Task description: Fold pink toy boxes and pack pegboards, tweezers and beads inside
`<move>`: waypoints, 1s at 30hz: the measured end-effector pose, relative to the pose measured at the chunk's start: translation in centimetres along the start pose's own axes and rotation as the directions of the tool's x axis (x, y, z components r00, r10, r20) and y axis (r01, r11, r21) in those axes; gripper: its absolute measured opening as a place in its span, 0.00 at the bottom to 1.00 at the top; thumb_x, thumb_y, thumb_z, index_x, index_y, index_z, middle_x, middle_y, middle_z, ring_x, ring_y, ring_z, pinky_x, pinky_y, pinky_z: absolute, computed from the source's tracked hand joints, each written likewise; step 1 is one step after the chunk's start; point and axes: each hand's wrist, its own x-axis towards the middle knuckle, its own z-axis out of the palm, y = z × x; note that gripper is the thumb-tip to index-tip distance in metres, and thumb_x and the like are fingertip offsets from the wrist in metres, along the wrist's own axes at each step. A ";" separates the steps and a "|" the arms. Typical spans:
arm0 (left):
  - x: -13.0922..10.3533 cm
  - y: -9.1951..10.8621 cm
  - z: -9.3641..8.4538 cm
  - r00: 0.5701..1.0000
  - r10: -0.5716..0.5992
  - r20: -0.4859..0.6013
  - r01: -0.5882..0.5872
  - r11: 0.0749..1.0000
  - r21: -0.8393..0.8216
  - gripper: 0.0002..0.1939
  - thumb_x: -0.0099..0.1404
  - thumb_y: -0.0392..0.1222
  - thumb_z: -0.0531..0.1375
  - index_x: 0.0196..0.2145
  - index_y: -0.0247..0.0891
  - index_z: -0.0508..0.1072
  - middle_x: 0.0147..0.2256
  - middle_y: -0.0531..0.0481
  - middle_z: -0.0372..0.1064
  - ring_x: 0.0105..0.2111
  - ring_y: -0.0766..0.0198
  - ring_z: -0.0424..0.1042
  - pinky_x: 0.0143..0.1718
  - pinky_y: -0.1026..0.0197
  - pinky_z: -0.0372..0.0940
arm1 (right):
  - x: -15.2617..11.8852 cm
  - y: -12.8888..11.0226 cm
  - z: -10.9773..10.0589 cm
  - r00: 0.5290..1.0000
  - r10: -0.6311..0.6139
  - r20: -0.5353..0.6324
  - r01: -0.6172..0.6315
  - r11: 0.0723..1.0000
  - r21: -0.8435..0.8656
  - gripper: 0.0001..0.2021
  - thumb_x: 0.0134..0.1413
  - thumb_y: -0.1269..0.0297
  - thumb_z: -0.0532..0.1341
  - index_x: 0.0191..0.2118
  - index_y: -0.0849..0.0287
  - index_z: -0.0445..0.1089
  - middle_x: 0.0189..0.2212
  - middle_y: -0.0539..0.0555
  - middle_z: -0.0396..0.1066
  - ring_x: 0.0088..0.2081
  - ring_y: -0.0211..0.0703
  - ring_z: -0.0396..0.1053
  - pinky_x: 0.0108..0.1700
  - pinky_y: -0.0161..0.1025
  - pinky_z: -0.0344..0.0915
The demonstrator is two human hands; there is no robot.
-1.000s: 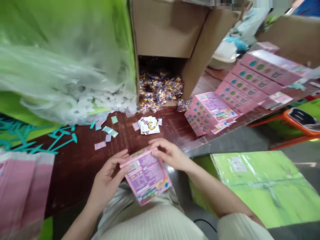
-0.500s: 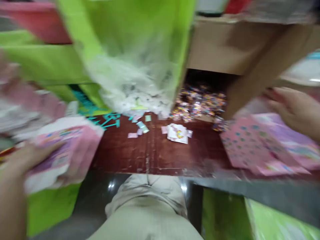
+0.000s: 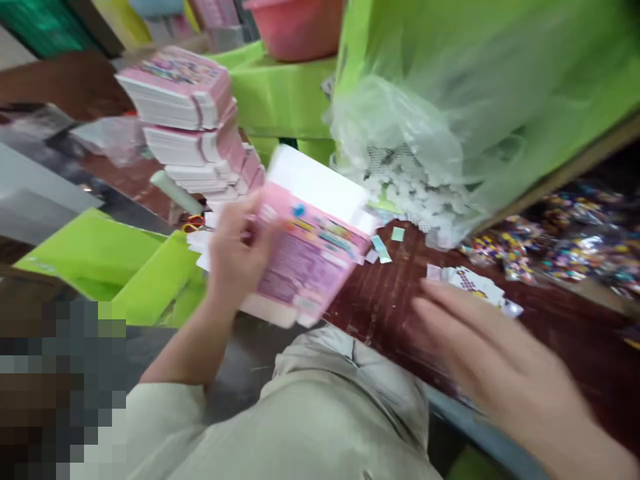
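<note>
While stacked cartons (image 3: 175,100) stood at far left, the left hand (image 3: 240,250) pinched a flat pink carton (image 3: 310,260) by its left edge, fingers closed. The panel lay to their right, long axis running away from the body, far end leaning right. Farther right, the right hand (image 3: 505,353), fingers extended and seemingly empty through blur, hovered over the worktop (image 3: 380,303) near white cards (image 3: 477,285).
</note>
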 end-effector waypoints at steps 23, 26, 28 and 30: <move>-12.3 2.3 19.6 0.247 -0.209 0.946 0.969 0.061 -0.239 0.29 0.60 0.56 0.75 0.53 0.43 0.73 0.48 0.46 0.82 0.43 0.51 0.83 0.48 0.49 0.78 | -10.1 11.5 7.3 0.681 0.731 0.046 -0.559 0.479 0.676 0.47 0.68 0.50 0.65 0.79 0.44 0.32 0.59 0.60 0.74 0.56 0.51 0.77 0.61 0.56 0.73; -12.6 1.8 20.1 0.185 -0.190 0.964 0.983 0.042 -0.180 0.33 0.59 0.55 0.75 0.57 0.46 0.70 0.50 0.46 0.82 0.46 0.50 0.83 0.50 0.48 0.78 | -10.9 12.7 7.2 0.676 0.733 0.083 -0.564 0.441 0.698 0.49 0.65 0.50 0.67 0.79 0.45 0.36 0.60 0.59 0.73 0.57 0.49 0.76 0.63 0.54 0.71; -12.3 1.3 20.1 0.269 -0.138 0.953 0.958 0.146 -0.249 0.40 0.59 0.51 0.76 0.64 0.52 0.64 0.59 0.47 0.77 0.54 0.49 0.79 0.55 0.49 0.76 | -11.3 13.1 6.4 0.693 0.704 0.157 -0.588 0.425 0.688 0.47 0.65 0.50 0.68 0.79 0.45 0.40 0.61 0.59 0.72 0.55 0.48 0.76 0.61 0.52 0.72; -11.6 0.7 20.2 0.328 -0.050 0.943 0.905 0.301 -0.299 0.44 0.60 0.49 0.76 0.67 0.55 0.60 0.61 0.48 0.75 0.58 0.50 0.77 0.58 0.50 0.73 | -11.7 13.1 5.3 0.707 0.667 0.234 -0.615 0.417 0.669 0.45 0.63 0.50 0.69 0.77 0.43 0.46 0.58 0.57 0.73 0.48 0.44 0.78 0.54 0.46 0.75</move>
